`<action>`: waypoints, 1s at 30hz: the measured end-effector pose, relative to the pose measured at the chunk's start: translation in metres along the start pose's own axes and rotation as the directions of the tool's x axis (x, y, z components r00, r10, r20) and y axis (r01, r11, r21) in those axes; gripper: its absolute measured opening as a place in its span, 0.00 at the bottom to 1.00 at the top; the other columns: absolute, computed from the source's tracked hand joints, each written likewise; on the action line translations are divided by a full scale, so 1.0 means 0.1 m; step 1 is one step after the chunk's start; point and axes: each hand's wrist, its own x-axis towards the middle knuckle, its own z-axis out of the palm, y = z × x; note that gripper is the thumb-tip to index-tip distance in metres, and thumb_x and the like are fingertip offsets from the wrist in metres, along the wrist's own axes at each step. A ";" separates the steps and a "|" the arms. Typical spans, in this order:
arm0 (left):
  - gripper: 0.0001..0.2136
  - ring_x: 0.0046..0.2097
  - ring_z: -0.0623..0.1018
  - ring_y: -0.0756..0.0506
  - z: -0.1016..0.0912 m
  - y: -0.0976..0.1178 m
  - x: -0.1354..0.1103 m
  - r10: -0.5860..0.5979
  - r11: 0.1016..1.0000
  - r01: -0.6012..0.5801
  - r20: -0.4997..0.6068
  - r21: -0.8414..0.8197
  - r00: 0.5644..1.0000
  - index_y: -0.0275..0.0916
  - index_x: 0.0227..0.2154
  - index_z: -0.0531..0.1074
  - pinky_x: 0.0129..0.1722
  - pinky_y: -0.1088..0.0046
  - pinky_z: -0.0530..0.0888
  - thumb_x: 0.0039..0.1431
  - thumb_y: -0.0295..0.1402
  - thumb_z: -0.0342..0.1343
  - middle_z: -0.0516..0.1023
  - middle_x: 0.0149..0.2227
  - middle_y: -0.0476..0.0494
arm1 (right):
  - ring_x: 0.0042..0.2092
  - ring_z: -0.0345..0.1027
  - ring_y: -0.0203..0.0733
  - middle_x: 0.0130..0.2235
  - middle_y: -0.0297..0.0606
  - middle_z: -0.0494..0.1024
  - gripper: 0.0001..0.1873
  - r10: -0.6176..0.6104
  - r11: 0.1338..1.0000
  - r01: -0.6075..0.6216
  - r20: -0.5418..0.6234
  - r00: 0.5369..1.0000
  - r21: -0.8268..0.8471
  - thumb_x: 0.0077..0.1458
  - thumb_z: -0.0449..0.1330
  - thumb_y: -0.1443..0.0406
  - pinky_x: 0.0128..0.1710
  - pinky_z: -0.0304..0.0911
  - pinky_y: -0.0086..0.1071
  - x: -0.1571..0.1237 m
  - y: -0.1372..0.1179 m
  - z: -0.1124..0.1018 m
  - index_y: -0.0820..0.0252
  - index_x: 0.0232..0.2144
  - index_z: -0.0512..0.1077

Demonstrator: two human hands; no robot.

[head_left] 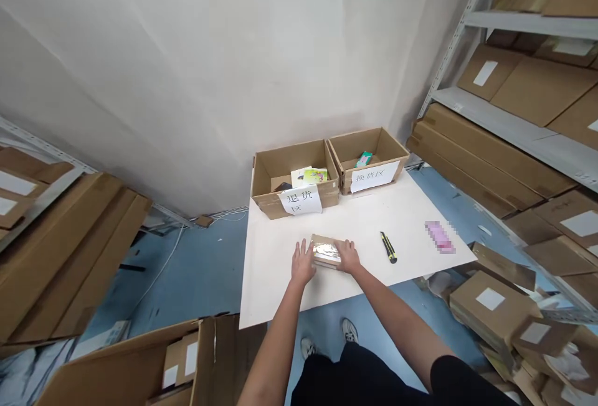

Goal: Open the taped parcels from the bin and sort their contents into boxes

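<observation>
At lower centre, the small box (326,250) lies long axis sideways between left hand (303,263) and right hand (348,257), both touching, part-spread fingers clasping its ends.

One wide view from the wearer's head, high behind the near edge of a white bench (271,256), facing forward and steeply down along both arms (278,344). The left hand (303,263) and right hand (347,256) appear small, below centre. A pale wall (280,63) rises beyond the far edge; shoes (349,331) show below the near edge.
</observation>
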 end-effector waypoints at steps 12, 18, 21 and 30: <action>0.38 0.78 0.47 0.34 0.21 -0.07 0.62 0.041 0.970 -0.002 0.157 -0.241 0.987 0.39 0.75 0.46 0.69 0.55 0.63 0.67 0.44 0.51 0.43 0.78 0.34 | 0.63 0.59 0.62 0.64 0.57 0.66 0.55 0.358 0.919 -0.363 0.057 0.932 0.153 0.59 0.58 0.39 0.59 0.57 0.48 0.11 -0.51 0.05 0.56 0.77 0.43; 0.51 0.77 0.44 0.28 0.07 -0.25 1.27 0.252 0.965 -0.223 0.264 -0.135 0.931 0.46 0.76 0.44 0.70 0.52 0.63 0.54 0.47 0.65 0.39 0.79 0.41 | 0.75 0.41 0.64 0.77 0.49 0.46 0.48 0.204 0.977 -0.202 -0.031 0.978 0.067 0.64 0.58 0.45 0.66 0.52 0.49 0.04 0.00 -0.19 0.48 0.77 0.44; 0.55 0.77 0.43 0.26 0.08 -0.30 1.47 0.245 0.969 -0.243 0.299 -0.046 0.922 0.50 0.76 0.42 0.69 0.50 0.63 0.51 0.52 0.66 0.38 0.79 0.45 | 0.77 0.33 0.62 0.78 0.47 0.42 0.46 0.271 0.962 -0.271 -0.120 0.955 0.016 0.65 0.59 0.51 0.69 0.48 0.50 0.00 0.44 -0.39 0.48 0.77 0.44; 0.52 0.77 0.45 0.25 0.35 0.16 1.25 0.208 0.976 -0.216 0.285 -0.004 0.936 0.48 0.77 0.38 0.66 0.51 0.68 0.58 0.58 0.60 0.34 0.79 0.43 | 0.76 0.37 0.64 0.77 0.51 0.44 0.46 0.540 0.842 -0.540 0.037 0.841 -0.024 0.64 0.60 0.59 0.67 0.52 0.53 -0.09 1.75 -0.54 0.51 0.77 0.44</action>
